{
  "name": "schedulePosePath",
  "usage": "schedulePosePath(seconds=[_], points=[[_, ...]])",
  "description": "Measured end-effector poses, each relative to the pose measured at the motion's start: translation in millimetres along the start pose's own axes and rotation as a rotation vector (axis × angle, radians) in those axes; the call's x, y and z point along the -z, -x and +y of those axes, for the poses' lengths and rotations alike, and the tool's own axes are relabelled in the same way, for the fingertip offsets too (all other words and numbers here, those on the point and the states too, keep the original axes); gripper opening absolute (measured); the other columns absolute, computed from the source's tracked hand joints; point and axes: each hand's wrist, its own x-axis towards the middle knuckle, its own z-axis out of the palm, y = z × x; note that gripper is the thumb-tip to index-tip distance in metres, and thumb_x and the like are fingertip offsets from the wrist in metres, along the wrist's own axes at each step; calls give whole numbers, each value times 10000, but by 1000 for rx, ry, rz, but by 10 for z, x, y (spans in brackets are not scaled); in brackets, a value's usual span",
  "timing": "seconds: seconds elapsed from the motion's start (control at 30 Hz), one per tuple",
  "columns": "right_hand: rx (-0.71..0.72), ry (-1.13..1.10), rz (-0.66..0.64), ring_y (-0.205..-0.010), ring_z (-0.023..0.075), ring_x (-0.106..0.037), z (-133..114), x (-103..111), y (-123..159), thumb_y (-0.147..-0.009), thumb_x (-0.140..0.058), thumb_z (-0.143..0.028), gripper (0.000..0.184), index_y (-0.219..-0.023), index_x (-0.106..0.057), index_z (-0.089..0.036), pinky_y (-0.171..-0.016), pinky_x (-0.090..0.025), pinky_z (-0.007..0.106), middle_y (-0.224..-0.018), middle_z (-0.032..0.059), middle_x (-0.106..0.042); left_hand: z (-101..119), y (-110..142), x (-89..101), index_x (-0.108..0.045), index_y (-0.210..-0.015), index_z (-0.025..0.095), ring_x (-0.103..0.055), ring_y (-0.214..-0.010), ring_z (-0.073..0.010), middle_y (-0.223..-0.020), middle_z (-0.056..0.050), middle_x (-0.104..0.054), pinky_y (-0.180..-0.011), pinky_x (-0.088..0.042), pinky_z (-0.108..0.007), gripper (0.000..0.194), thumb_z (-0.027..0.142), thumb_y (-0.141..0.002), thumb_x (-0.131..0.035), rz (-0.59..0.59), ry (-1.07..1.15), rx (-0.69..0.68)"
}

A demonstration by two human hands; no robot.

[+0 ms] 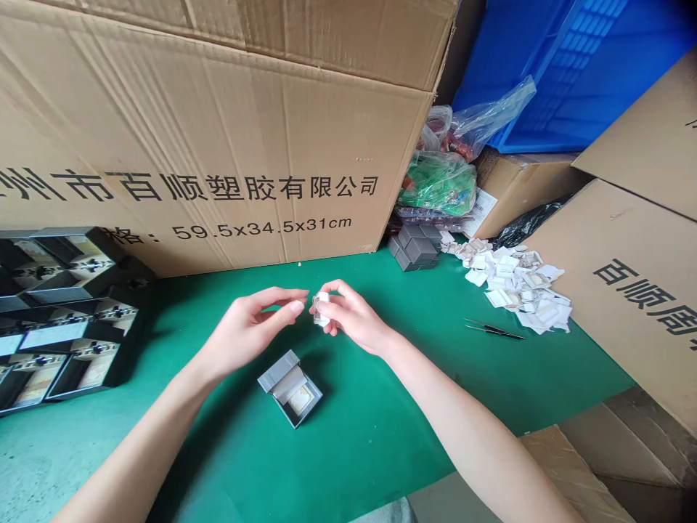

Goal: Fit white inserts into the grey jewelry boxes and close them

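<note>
while the open gray box [290, 386] is sitting on the green tabletop [381, 443], both bare hands are working just beyond it. the right hand [355, 319] is pinching a small clear-and-white piece [321, 309] between thumb and fingers, so the piece is hovering past the box and slightly to its right. the left hand [247, 330] is reaching in from beyond the box's left side, thumb and forefinger curving with a slim gap between them, fingertips pointing right at the piece; whether they're touching it, i cannot tell. inside the box, a pale insert [300, 400] is showing. well left of the box, stacked open dark boxes [65, 312] are standing; beyond it to the right, a cluster of gray blocks [417, 250] is resting, and farther right, dark tweezers [494, 330] are lying near a heap of white pieces [517, 283].
</note>
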Motion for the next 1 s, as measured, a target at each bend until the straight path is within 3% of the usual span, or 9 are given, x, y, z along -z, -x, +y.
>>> schedulePosePath(seconds=[0.07, 0.13, 0.23, 0.33, 0.43, 0.53, 0.67, 0.87, 1.0], points=[[2, -7, 16, -613, 75, -555, -2, -1, -3, -845, -697, -413, 296, -1004, -514, -243, -559, -402, 212, -885, -22, -662, 2, 14, 160, -738, -1144, 263, -681, -1050, -281, -1215, -80, -713, -897, -575, -380, 405, 552, -904, -589, -114, 85, 22], [8, -13, 41, -612, 76, -553, -7, -2, -5, -843, -696, -423, 296, -996, -517, -244, -561, -400, 214, -883, -21, -665, -5, 42, 314, -721, -1203, 309, -614, -1205, -328, -1373, -87, -630, -942, -557, -412, 442, 585, -878, -605, -309, 151, -23], [28, -20, 74, -612, 79, -549, -9, -2, -13, -832, -703, -434, 311, -991, -517, -244, -567, -402, 219, -872, -24, -661, -9, 99, 458, -549, -1414, 409, -419, -1410, -382, -1595, -47, -395, -1018, -506, -455, 743, 566, -725, -781, -603, 108, -33], [37, -29, 75, -616, 80, -550, 1, 7, -27, -830, -704, -437, 318, -995, -514, -243, -574, -409, 224, -896, -17, -666, 13, 141, 474, -444, -1474, 454, -405, -1425, -371, -1629, -18, -325, -1067, -460, -459, 903, 442, -672, -860, -724, 3, -7], [33, -33, 70, -616, 79, -550, 12, 19, -37, -832, -703, -441, 323, -1008, -517, -244, -578, -414, 225, -908, -12, -671, 44, 154, 427, -452, -1463, 468, -538, -1325, -346, -1630, -10, -322, -971, -537, -403, 825, 380, -732, -825, -771, -22, 44], [33, -40, 68, -610, 75, -549, 14, 22, -37, -839, -700, -432, 314, -1006, -515, -242, -572, -409, 218, -901, -12, -673, 48, 146, 388, -559, -1395, 431, -628, -1213, -335, -1549, -36, -469, -829, -595, -348, 671, 360, -768, -790, -760, 2, 89], [37, -32, 73, -615, 77, -549, 23, 6, -34, -840, -696, -429, 309, -997, -510, -240, -572, -411, 219, -894, -11, -669, -9, 104, 376, -635, -1331, 392, -657, -1170, -314, -1378, -47, -645, -910, -569, -394, 523, 370, -818, -738, -682, 96, 109], [184, 131, 138, -661, 98, -563, 38, -37, -3, -863, -657, -438, 286, -1013, -505, -247, -606, -448, 240, -879, -19, -625, -162, 3, 395, -633, -1347, 329, -599, -1257, -328, -1357, -61, -663, -1041, -486, -441, 575, 457, -799, -753, -393, 188, 123], [332, 507, 168, -769, 130, -590, -6, -91, 89, -915, -593, -421, 232, -1067, -543, -252, -721, -493, 292, -1003, 22, -643, -218, -22, 383, -632, -1341, 287, -667, -1121, -304, -1297, -92, -692, -958, -544, -424, 570, 538, -834, -692, -107, 259, 149]])
